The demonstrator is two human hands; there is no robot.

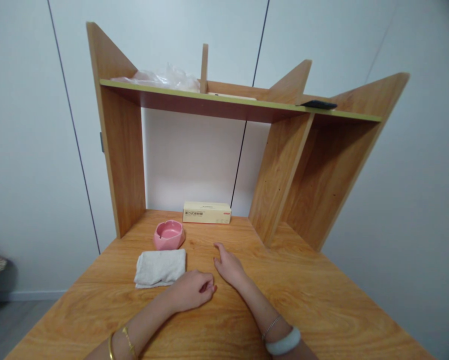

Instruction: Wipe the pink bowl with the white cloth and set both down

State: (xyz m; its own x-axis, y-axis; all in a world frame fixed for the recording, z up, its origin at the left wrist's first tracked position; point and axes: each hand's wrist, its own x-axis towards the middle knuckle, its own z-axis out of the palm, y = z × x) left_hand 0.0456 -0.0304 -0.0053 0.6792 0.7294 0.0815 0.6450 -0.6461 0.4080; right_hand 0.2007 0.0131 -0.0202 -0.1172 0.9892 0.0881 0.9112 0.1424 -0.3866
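Note:
My left hand [193,290] rests on the wooden desk with its fingers curled in loosely and nothing seen in them. It lies just right of a folded pale grey cloth [160,268]. Beside it, a little farther forward, is my right hand [229,266], empty, its index finger stretched out and the thumb apart. The two hands do not touch. Behind the cloth sits a pink faceted ashtray [169,235] with notches in its rim. At the back of the desk lies a long cream box [207,213] with printed characters, beyond my right hand.
A wooden shelf unit [127,165] stands on the desk [303,305], with an upright divider [282,175] on the right. Clear plastic [164,78] and a dark flat object [319,104] lie on its upper shelf. A white panelled wall [194,160] is behind.

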